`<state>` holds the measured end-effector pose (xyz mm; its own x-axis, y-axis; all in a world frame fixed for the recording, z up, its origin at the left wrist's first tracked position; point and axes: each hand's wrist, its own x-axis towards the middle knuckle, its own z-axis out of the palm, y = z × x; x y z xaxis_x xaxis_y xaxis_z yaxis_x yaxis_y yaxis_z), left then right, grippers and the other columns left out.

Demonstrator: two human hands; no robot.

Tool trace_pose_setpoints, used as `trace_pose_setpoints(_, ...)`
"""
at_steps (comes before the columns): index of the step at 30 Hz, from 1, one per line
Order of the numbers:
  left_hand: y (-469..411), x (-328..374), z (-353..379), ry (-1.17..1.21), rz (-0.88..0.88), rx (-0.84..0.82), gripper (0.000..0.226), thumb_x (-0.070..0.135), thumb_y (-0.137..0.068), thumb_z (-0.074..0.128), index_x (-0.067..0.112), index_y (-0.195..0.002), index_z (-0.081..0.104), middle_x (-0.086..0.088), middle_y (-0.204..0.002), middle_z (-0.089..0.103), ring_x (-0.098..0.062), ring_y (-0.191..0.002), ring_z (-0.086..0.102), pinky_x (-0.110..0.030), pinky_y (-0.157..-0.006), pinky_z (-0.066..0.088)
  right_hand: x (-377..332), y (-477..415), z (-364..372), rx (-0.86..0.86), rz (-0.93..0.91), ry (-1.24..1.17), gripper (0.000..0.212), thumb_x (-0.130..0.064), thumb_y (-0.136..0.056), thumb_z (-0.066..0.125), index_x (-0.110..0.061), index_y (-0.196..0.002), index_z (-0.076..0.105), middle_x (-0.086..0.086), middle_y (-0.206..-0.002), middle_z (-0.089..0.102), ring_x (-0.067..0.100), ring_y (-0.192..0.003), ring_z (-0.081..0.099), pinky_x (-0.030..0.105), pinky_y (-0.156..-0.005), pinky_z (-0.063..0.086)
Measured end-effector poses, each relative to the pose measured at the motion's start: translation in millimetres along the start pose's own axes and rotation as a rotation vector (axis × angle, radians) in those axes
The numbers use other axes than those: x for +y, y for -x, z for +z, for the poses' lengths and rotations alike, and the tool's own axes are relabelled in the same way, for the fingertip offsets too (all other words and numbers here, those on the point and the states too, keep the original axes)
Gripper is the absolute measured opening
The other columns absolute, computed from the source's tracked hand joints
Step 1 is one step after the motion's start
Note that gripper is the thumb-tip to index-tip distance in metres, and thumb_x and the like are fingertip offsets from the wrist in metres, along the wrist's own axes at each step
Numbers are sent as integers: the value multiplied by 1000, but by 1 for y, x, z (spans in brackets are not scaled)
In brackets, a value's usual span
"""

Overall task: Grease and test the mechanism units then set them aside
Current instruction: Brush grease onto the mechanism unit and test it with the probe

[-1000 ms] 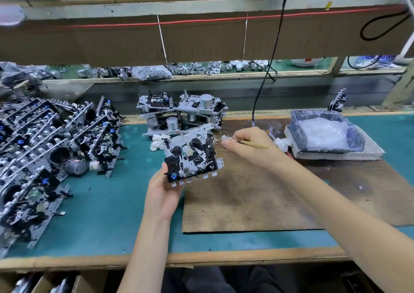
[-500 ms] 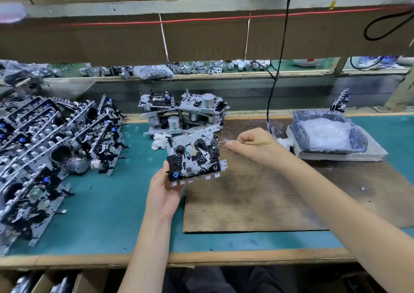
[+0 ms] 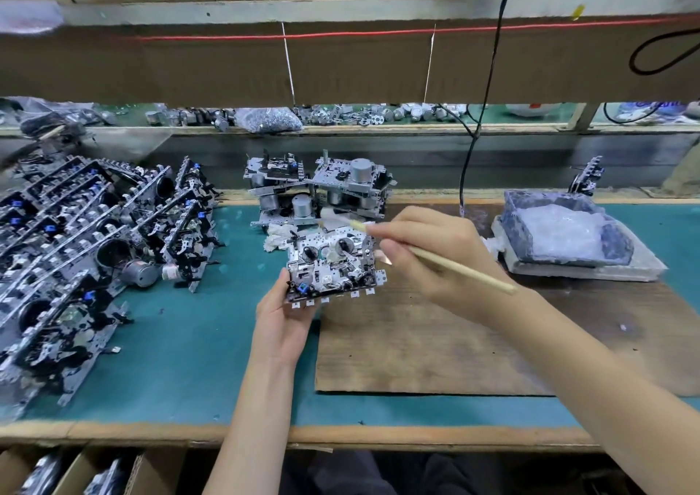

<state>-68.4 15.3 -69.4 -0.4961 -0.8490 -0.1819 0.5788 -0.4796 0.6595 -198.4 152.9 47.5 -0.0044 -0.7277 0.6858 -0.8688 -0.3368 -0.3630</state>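
Observation:
My left hand [image 3: 282, 320] grips a metal mechanism unit [image 3: 333, 263] from below, holding it tilted up above the bench's middle. My right hand [image 3: 435, 252] pinches a thin wooden brush [image 3: 458, 267]; its pale tip lies at the unit's top edge. A tub of white grease [image 3: 568, 233] stands at the right. Two stacked units [image 3: 318, 187] sit behind the held one.
A large pile of mechanism units [image 3: 87, 252] fills the left of the green bench [image 3: 189, 343]. A brown board [image 3: 435, 343] lies under my right arm. A black cable [image 3: 477, 127] hangs down at the back. White rags [image 3: 278, 239] lie behind the held unit.
The brush has swung so its handle now points down to the right, and its tip has moved left onto the unit's top edge. My left hand keeps the unit in place.

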Motion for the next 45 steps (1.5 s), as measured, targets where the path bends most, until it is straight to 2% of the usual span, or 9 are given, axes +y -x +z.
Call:
trace_pose_setpoints(5, 1, 1, 2, -57, -1, 6, 30, 19, -99, 40, 9, -91, 67, -3, -84, 73, -11, -72, 68, -20, -57, 55, -5, 3, 4, -140, 4, 2, 14, 0, -80, 57, 6, -89, 67, 11, -80, 66, 10, -72, 56, 14, -68, 43)
trace_pose_setpoints(8, 1, 1, 2, -78, -8, 14, 25, 19, -99, 41, 7, -96, 62, -6, -92, 67, -14, -80, 63, -21, -57, 54, -5, 3, 6, -181, 21, -7, 15, -2, -81, 56, 5, -89, 67, 10, -79, 65, 11, -71, 57, 17, -66, 44)
trace_pose_setpoints(17, 1, 1, 0, -101, 7, 5, 35, 19, -98, 42, 11, -82, 71, 0, -77, 73, -9, -68, 67, -18, -55, 52, -2, 5, 13, -199, 44, 27, 17, -6, -82, 54, 3, -87, 67, 8, -76, 64, 19, -67, 59, 23, -65, 44)
trace_pose_setpoints(21, -1, 0, -1, -119, 14, -4, 25, 20, -98, 43, 10, -90, 64, 0, -79, 72, -10, -72, 66, -20, -59, 53, 0, 4, 13, -181, 28, 39, 16, -4, -82, 55, 3, -89, 67, 9, -77, 64, 21, -69, 60, 29, -65, 47)
trace_pose_setpoints(26, -2, -1, -4, -70, 21, -20, 41, 20, -98, 42, 13, -75, 76, 0, -80, 74, -9, -71, 68, -20, -59, 55, 5, 4, 15, -1, -7, 108, 18, -3, -85, 58, 4, -98, 68, 15, -88, 65, 26, -75, 64, 34, -66, 51)
trace_pose_setpoints(31, -2, -1, -4, -40, 26, -77, 50, 21, -98, 39, 14, -68, 78, -1, -82, 74, -11, -74, 70, -23, -67, 55, 25, 8, 15, 81, 196, 156, 22, -6, -90, 53, 4, -105, 65, 16, -97, 65, 29, -87, 63, 24, -79, 44)
trace_pose_setpoints(35, -3, -2, -5, -56, 29, -97, 53, 21, -99, 36, 14, -67, 78, -2, -81, 74, -12, -72, 70, -24, -65, 55, 43, 18, 18, -75, 382, 172, 26, -17, -96, 47, -4, -112, 62, 11, -101, 65, 25, -99, 58, 38, -84, 43)
trace_pose_setpoints(40, -3, -3, -6, -52, 28, -99, 57, 19, -101, 34, 15, -66, 78, -1, -79, 74, -11, -70, 70, -21, -60, 55, 46, 19, 24, -111, 588, 30, 26, -33, -93, 48, -15, -100, 66, -5, -87, 62, 15, -89, 54, 26, -75, 37)
trace_pose_setpoints(45, -2, -3, -3, -56, 15, -116, 59, 19, -101, 31, 15, -67, 78, -1, -80, 75, -11, -72, 71, -23, -60, 57, 50, 15, 26, -99, 704, 10, 26, -36, -89, 54, -12, -80, 62, 2, -88, 65, 18, -90, 58, 35, -81, 47)
